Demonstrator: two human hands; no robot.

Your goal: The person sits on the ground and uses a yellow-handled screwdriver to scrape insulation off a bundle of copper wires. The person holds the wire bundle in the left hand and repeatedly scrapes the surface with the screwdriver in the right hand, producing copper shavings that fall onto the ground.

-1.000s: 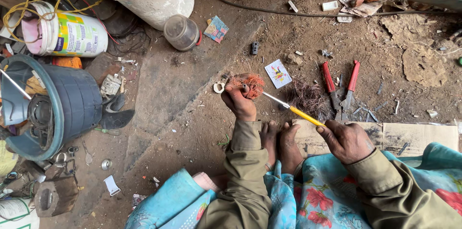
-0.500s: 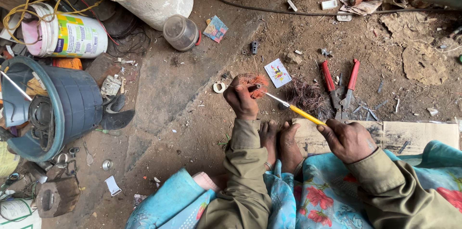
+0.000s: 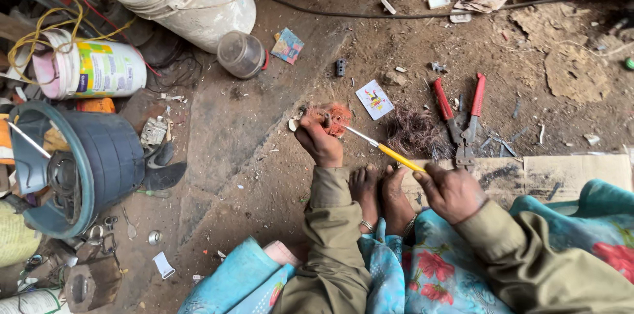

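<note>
Left hand shut tight around a coil of red wire, near the middle of the dirt floor. Right hand gripping a yellow screwdriver, tip poking into the coil. Red pliers lying open just past the right hand, beside loose wire scraps. Bare feet between both hands.

Olive-brown long sleeves; turquoise garment with red floral print; bare feet; anklets on ankles.

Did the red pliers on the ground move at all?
No. The pliers lie in the same spot, just right of the wire pile and above the cardboard, as before.
</note>
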